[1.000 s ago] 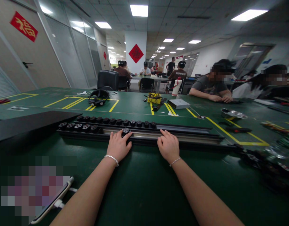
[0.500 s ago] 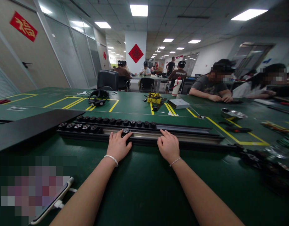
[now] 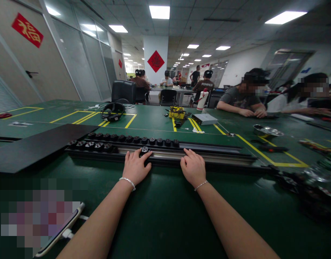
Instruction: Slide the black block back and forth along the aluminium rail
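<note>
Two long black rails lie across the green table. Several black socket modules (image 3: 152,141) line the back rail (image 3: 216,148), and several more (image 3: 90,145) sit at the left end of the front rail (image 3: 225,158). My left hand (image 3: 135,167) is closed, thumb and fingers around a single black module (image 3: 144,149) in the front rail. On the right, my right hand (image 3: 193,167) rests on the front rail, fingers bent together at its edge; whether it grips the rail is hidden.
A dark flat panel (image 3: 44,147) lies at the left, and a phone (image 3: 60,230) with a cable is nearer me. Black parts (image 3: 297,183) lie at the right. Farther back are a headset (image 3: 113,111), a yellow box (image 3: 177,112), a metal bowl (image 3: 268,130) and seated people.
The dark panel at the left has shifted slightly, its right end now nearer the modules. Both my hands stay in the same place.
</note>
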Available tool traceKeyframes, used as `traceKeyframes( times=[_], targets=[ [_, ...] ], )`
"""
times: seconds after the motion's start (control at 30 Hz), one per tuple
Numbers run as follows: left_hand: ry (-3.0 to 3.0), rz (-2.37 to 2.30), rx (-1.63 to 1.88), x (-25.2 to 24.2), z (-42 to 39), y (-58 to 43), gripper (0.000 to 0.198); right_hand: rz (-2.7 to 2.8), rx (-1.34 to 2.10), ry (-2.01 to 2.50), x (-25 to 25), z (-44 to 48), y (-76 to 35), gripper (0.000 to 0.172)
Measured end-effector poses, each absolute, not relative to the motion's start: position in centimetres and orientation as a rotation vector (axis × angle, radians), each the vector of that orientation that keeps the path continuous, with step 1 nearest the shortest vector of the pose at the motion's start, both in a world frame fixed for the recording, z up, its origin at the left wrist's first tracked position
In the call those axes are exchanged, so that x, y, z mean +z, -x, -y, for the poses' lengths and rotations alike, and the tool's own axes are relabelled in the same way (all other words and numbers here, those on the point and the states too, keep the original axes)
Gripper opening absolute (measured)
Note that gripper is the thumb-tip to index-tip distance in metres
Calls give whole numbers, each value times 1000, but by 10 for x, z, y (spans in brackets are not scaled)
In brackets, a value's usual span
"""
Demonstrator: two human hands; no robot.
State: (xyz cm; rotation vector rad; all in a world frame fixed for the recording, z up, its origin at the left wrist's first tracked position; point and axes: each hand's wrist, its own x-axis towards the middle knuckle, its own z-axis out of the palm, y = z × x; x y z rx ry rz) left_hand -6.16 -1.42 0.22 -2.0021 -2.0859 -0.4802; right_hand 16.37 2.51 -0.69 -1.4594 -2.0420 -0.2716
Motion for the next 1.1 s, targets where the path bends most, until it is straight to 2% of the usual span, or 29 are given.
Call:
traceKeyframes(
  times=[0.67,1.0,1.1],
  targets=[
    [2022,2057,-463,-2,13,63,49,2051,-265,1455,-6,-25,-164,30],
    [1993,2089,-623,0,14,61,72,2059,-251,1471,-3,-24,-164,30],
    [1939,2128,-672,-3,11,62,72,2060,-243,1473,-3,-23,-163,30]
  ],
)
